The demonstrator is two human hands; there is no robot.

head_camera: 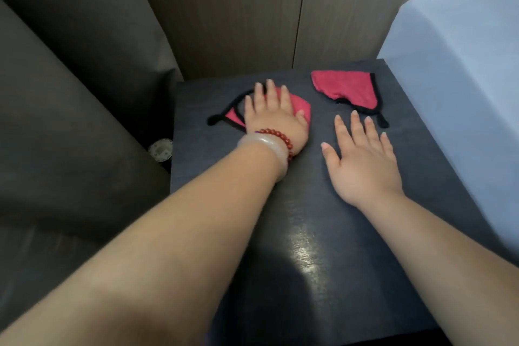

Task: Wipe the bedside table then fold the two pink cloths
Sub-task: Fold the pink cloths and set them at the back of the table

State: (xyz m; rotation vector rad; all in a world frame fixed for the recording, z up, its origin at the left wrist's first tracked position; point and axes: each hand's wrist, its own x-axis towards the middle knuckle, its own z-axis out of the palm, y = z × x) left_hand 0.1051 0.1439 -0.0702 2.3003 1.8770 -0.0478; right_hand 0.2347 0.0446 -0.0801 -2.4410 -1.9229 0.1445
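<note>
Two pink cloths with black trim lie at the back of the dark bedside table (295, 219). My left hand (271, 115) rests flat on the left pink cloth (302, 109), fingers spread, covering most of it. The right pink cloth (348, 88) lies bunched near the table's back right, untouched. Below and in front of that cloth, my right hand (362, 160) lies flat on the bare tabletop with its fingers apart and nothing in it.
A light blue bed (455, 70) borders the table on the right. Dark grey upholstery (70, 121) stands to the left, with a small round object (160, 150) on the floor in the gap. A wood-panelled wall (238, 8) runs behind.
</note>
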